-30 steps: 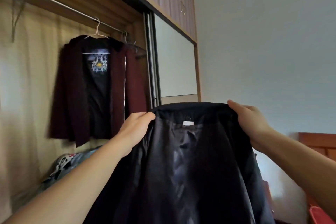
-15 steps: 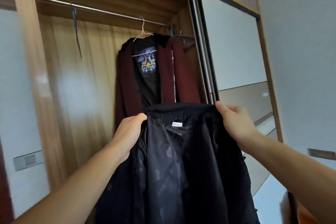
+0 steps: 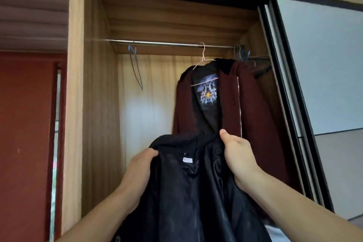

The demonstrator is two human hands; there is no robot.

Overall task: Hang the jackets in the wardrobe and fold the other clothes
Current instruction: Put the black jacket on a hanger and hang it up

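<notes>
Since a moment ago our hands have drawn closer together on the collar and the open wardrobe [image 3: 102,104] now fills our view. We hold the black jacket [image 3: 188,192] up before it, lining toward us: our left hand [image 3: 140,165] grips the collar's left side, fingers curled into the cloth, and our right hand [image 3: 238,158] grips the right side, thumb up. Just behind hangs a maroon jacket [image 3: 253,112] on a wire hanger [image 3: 204,61] from the rail [image 3: 167,43]. A bare blue hanger [image 3: 135,65] hangs further left, more hangers [image 3: 242,54] bunch at the rail's right end
</notes>
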